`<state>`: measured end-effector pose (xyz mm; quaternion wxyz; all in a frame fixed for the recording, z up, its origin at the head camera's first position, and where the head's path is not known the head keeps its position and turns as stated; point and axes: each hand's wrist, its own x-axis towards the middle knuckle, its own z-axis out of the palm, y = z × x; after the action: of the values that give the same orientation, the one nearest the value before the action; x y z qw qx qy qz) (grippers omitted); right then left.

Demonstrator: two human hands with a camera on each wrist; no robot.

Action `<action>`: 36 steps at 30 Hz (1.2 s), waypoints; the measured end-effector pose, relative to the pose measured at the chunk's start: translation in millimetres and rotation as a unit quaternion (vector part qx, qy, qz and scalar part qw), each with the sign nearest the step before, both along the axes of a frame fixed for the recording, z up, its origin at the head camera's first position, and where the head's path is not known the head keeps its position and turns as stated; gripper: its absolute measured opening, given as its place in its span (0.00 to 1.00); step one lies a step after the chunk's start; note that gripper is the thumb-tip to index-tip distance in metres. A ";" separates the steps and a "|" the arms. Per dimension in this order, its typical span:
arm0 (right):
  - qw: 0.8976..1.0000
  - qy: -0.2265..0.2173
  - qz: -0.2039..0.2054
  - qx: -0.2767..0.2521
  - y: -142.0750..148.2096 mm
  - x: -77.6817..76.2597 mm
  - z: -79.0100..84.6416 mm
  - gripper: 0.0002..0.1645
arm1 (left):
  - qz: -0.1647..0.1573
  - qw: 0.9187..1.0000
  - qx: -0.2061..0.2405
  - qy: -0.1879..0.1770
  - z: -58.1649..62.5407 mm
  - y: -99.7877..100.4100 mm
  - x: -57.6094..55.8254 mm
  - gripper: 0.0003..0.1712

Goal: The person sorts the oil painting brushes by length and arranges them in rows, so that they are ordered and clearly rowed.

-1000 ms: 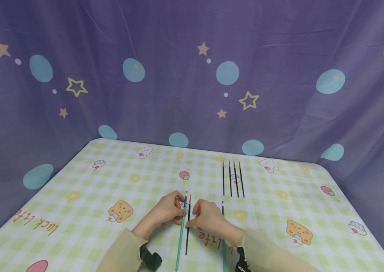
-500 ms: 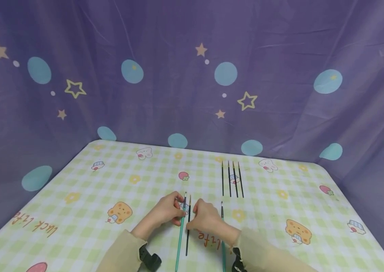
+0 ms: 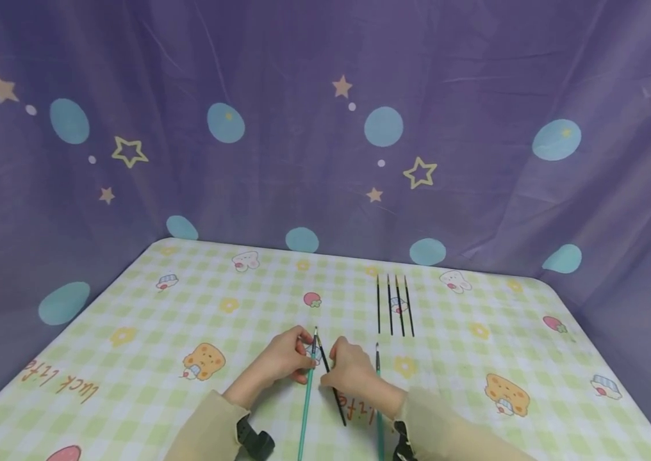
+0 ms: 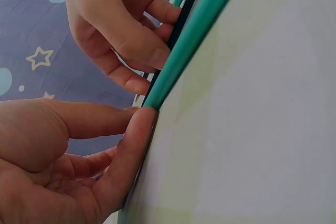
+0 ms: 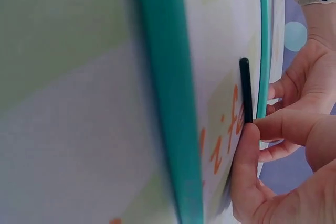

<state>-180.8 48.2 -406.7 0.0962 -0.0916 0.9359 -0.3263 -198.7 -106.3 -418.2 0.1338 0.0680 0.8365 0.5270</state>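
Near the table's front, my left hand (image 3: 286, 356) pinches a green-handled paintbrush (image 3: 305, 413) between thumb and finger. Just to its right, my right hand (image 3: 353, 370) pinches a thin black paintbrush (image 3: 339, 404) partway along the handle. The black brush slants, its tip leaning in against the upper part of the green one in the head view. Thumb and finger also meet on the black handle (image 5: 245, 85) in the right wrist view. A second green-handled paintbrush (image 3: 380, 438) lies to the right, partly covered by my right wrist.
Several black paintbrushes (image 3: 390, 307) lie side by side farther back, right of the middle. A green checked cloth (image 3: 452, 410) with printed cartoons covers the table. Behind it hangs a purple curtain (image 3: 279, 186) with stars.
The black brush has turned in my right hand: its handle end has swung right and its tip left, toward the green brush. My left hand has stayed nearly still.
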 end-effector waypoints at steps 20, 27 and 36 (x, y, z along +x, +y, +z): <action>0.997 -0.016 0.006 -0.074 12.6 -3.5 -0.3 0.17 | 0.006 1.000 -0.001 -0.003 -2.2 1.0 0.4 0.20; 0.995 -0.025 -0.021 -0.093 25.5 -12.2 2.0 0.16 | 0.008 1.000 -0.001 -0.002 -1.3 1.4 1.4 0.20; 0.993 -0.022 -0.039 -0.111 46.3 -25.5 7.0 0.17 | 0.006 1.000 0.005 -0.006 1.3 1.5 1.5 0.20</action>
<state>-206.3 94.5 -399.6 0.0934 -0.0575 0.8942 -0.4340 -197.2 -104.8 -417.0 0.1353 0.0607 0.8334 0.5325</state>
